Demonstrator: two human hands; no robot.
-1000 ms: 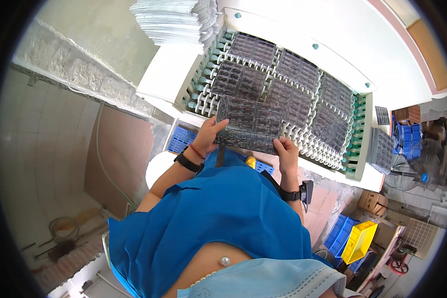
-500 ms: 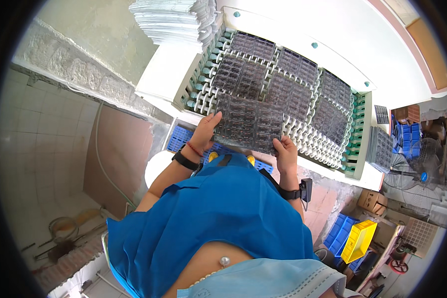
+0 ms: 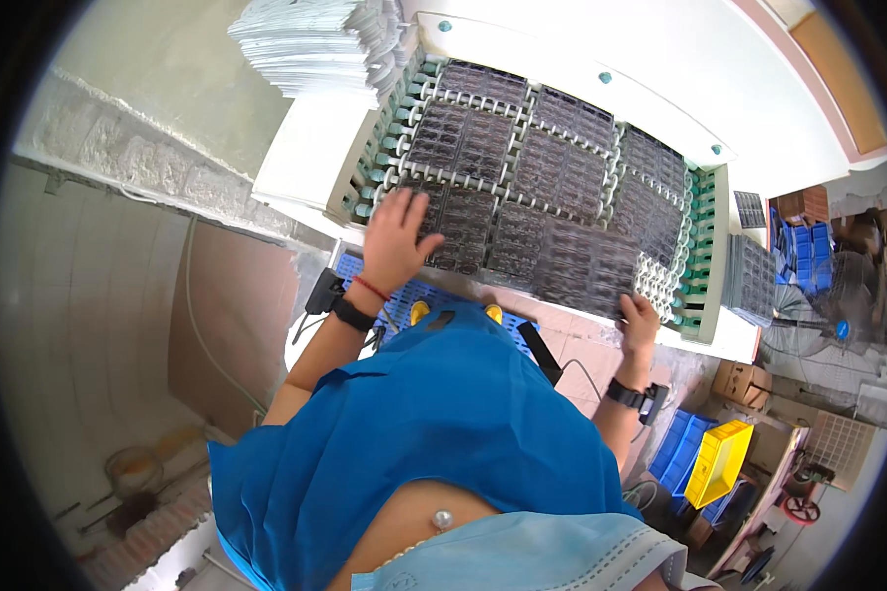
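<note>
My right hand (image 3: 640,323) pinches the near right corner of a dark circuit board panel (image 3: 586,266), which is blurred by motion at the front of the roller conveyor (image 3: 657,283). That panel's left side overlaps or adjoins another dark panel (image 3: 515,239). My left hand (image 3: 396,236) has its fingers spread over the left edge of a front panel (image 3: 461,227) lying on the rollers; whether it touches the panel is unclear. Further panels (image 3: 562,177) lie in rows on the white rollers behind.
White sheets (image 3: 310,44) are piled at the conveyor's far left. A stack of dark panels (image 3: 751,281) stands at its right end, near a fan (image 3: 843,315). Blue crates (image 3: 680,448) and a yellow crate (image 3: 719,463) sit at lower right. A blue plastic pallet (image 3: 350,266) lies below the conveyor.
Both hands held one panel together; now they are apart. My left hand has let go and moved left and up. My right hand has moved right with a panel, and panels now lie along the front rollers.
</note>
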